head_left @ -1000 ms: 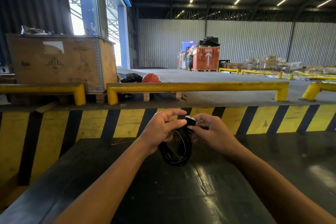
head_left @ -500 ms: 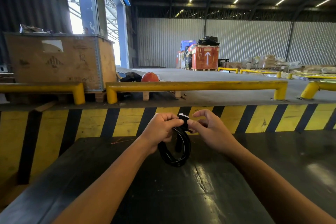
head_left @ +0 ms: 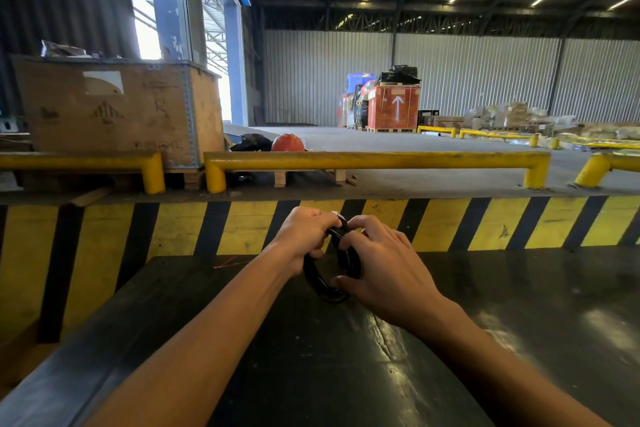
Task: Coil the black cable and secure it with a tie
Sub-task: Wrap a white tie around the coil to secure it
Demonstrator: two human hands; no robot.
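The black cable [head_left: 320, 282] is wound into a small coil and held above the dark table [head_left: 311, 374], roughly upright. My left hand [head_left: 302, 236] grips the coil's upper left side. My right hand [head_left: 382, 262] wraps over its right side, thumb pressed under the lower loop. A small black and white piece [head_left: 337, 217], perhaps the plug or the tie, sticks out at the top between my fingers. Much of the coil is hidden behind my right hand.
A yellow and black striped barrier [head_left: 485, 225] runs along the table's far edge. Beyond it stand yellow guard rails [head_left: 374, 160], a large wooden crate [head_left: 114, 107] at left, a red helmet [head_left: 287, 143] and a red crate [head_left: 393, 107] on the warehouse floor.
My right hand has moved from pinching the top piece to closing around the coil's right side, covering more of it. Both hands sit slightly closer together.
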